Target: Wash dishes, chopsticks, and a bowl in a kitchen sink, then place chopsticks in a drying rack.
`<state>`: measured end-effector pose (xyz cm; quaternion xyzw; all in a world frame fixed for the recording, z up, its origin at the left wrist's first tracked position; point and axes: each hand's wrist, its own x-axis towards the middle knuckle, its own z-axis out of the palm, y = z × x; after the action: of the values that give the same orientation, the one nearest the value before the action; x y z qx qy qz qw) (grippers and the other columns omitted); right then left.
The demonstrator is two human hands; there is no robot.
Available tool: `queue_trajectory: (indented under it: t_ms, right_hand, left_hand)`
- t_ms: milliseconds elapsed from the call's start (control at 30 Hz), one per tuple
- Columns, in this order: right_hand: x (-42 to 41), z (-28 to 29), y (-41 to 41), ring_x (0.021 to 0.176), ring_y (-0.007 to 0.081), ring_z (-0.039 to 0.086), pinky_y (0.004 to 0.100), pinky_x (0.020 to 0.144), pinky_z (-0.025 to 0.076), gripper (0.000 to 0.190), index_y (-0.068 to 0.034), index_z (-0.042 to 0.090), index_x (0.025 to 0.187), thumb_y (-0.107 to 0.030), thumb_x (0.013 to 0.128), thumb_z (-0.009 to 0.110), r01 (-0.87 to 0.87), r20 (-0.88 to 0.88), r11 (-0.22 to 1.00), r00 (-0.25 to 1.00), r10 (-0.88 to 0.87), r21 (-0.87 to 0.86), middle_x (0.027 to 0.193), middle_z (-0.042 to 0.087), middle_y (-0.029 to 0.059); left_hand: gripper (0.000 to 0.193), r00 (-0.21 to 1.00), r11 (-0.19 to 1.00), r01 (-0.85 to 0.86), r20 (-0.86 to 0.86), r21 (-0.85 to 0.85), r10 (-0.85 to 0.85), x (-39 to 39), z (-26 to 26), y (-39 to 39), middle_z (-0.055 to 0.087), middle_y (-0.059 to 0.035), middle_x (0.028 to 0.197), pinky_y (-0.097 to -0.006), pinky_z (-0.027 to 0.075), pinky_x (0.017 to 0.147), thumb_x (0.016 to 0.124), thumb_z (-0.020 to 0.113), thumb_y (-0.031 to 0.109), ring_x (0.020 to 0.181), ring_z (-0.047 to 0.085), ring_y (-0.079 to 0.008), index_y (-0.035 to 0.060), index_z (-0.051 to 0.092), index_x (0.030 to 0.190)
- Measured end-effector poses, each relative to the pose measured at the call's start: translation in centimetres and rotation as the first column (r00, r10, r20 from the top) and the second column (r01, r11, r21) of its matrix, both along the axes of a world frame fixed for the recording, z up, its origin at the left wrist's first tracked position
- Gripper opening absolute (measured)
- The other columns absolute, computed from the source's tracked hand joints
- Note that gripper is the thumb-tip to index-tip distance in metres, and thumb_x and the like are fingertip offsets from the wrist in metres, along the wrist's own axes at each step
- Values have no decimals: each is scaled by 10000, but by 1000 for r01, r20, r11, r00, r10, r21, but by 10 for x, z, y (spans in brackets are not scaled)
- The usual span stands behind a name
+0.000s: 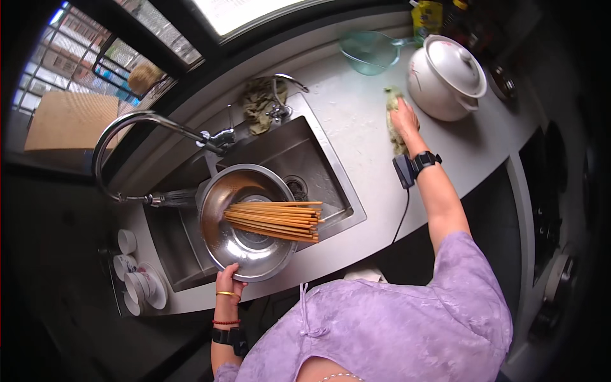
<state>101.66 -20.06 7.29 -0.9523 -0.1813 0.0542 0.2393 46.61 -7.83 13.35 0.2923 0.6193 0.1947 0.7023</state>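
Observation:
My left hand (230,281) grips the near rim of a stainless steel bowl (215,234), thumb and fingers on either side of the edge. A bundle of wooden chopsticks (274,220) leans in this bowl, the ends jutting past its right rim. The bowl is over the divider of a double-bowl steel sink (305,143). Far to the right, my right hand (405,118) has its fingers on a crumpled, pale green cloth (395,102) on the white countertop (355,157). A white lidded ceramic pot (437,86) stands just beyond that hand.
Water runs from the arched faucet (143,117) into the left basin. A smaller tap (279,110) has a rag (258,107) beside it. A translucent green strainer or scoop (370,55) lies at the back. Several bowls and a plate (155,286) stand at the left end.

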Motion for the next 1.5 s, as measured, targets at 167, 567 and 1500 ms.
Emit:
queue_trajectory:
  t_ms: [167, 567, 1500]
  right_hand:
    - [-74, -60, 93, 855, 354, 517, 444, 753, 423, 295, -71, 511, 1010, -180, 747, 435, -176, 82, 953, 984, 160, 245, 927, 525, 185]
    - [-5, -27, 163, 989, 332, 490, 423, 838, 408, 462, -203, 438, 1195, -129, 740, 424, -249, 3, 968, 968, 249, 29, 1148, 462, 153]
    - [-103, -10, -199, 795, 323, 509, 408, 702, 432, 439, -132, 479, 1144, -79, 708, 491, -171, 187, 984, 966, 179, -57, 876, 479, 143]
  left_hand:
    - [102, 1000, 1000, -9, 25, -22, 10, -8, -11, -6, 562, -79, 677, -278, 411, 327, 736, 550, 99, 509, 564, -190, 24, 516, 795]
    - [182, 999, 998, 17, 40, -67, -15, -9, -10, -5, 577, -84, 691, -261, 431, 334, 762, 533, 107, 502, 572, -184, 2, 516, 909]
    - [272, 810, 830, 558, 207, 17, -549, 266, -37, -6, 605, -109, 800, -234, 521, 505, 803, 543, 224, 627, 593, -179, -22, 539, 920]
